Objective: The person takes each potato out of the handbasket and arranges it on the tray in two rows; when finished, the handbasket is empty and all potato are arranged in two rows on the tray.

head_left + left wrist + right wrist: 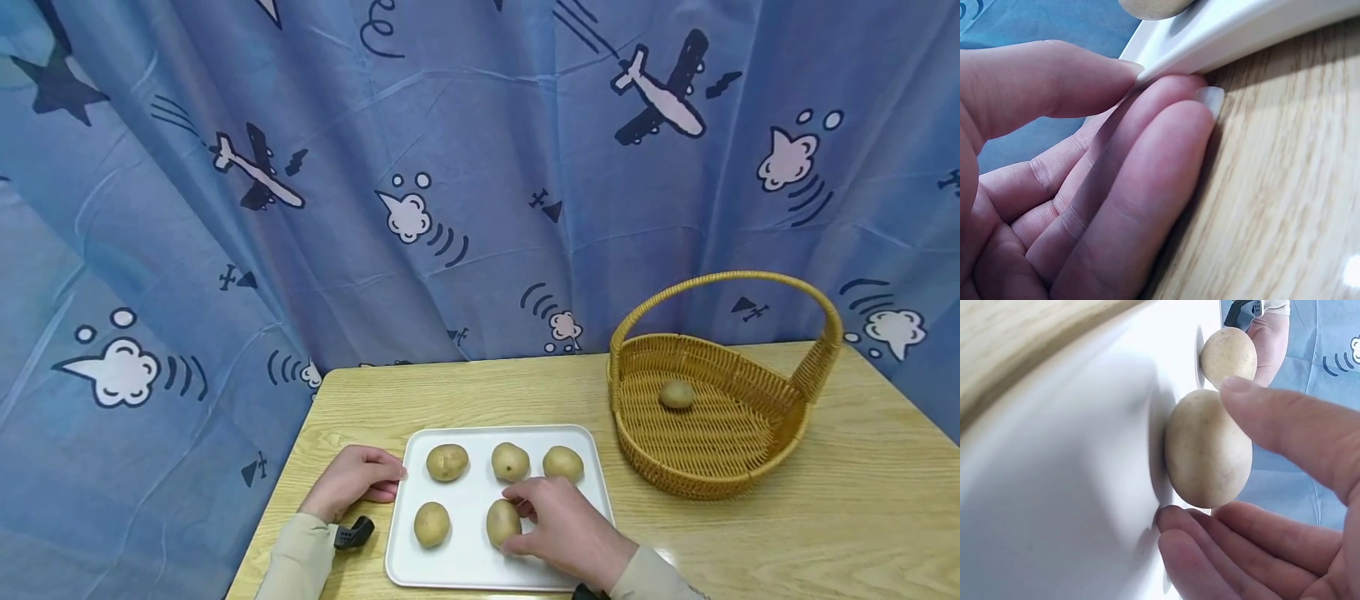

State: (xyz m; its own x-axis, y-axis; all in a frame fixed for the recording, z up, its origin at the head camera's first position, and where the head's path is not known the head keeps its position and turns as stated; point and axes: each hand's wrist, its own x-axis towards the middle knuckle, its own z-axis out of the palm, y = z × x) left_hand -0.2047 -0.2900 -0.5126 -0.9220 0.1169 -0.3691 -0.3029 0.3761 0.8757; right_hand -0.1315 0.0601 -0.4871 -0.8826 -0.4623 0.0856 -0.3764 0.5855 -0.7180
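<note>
A white tray (468, 575) lies on the table with several potatoes on it. My left hand (362, 482) is at its left edge; in the left wrist view the thumb (1094, 78) is on the rim and the fingers are against the side. My right hand (558, 525) is over the tray's front half, thumb and fingers curled around a potato (503, 523). In the right wrist view that potato (1207, 450) sits against the tray surface, the thumb overlapping one end and fingertips close at the other. Another potato (432, 524) lies to its left.
Along the tray's back half lie three potatoes, the left one (447, 462) apart from the other two. A wicker basket (720, 483) with a tall arched handle stands right of the tray, one potato (677, 394) inside. Behind the wooden table (832, 533) hangs a blue patterned curtain (480, 108).
</note>
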